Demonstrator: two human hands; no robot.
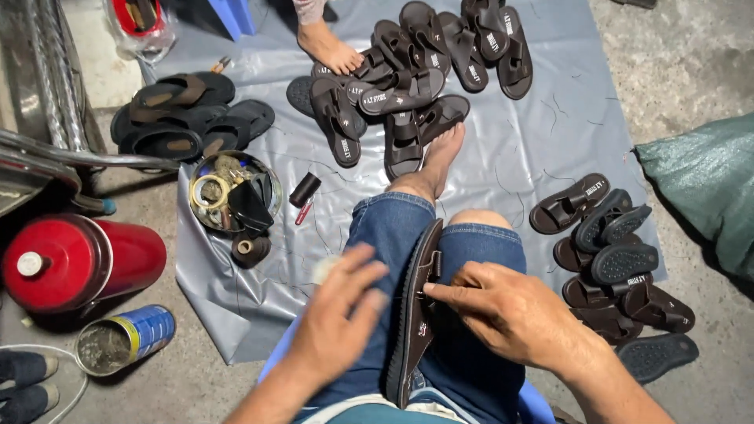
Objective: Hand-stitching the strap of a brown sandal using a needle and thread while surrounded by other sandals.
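Two hands work one dark brown sandal [414, 314] stood on edge between denim-clad knees. Right hand [503, 308] pinches at its strap; left hand [338, 314], blurred, hovers beside with fingers spread loose, holding nothing visible. Round metal tin [232, 192] holds tape rolls and scraps. Open can [126, 339] holds grey residue. Rubbery sandals [408, 71] piled on grey plastic sheet [542, 133].

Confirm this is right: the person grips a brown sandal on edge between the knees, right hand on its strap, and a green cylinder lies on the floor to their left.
Not quite. The head view shows the cylinder is red, not green. The sandal and right hand are as stated.
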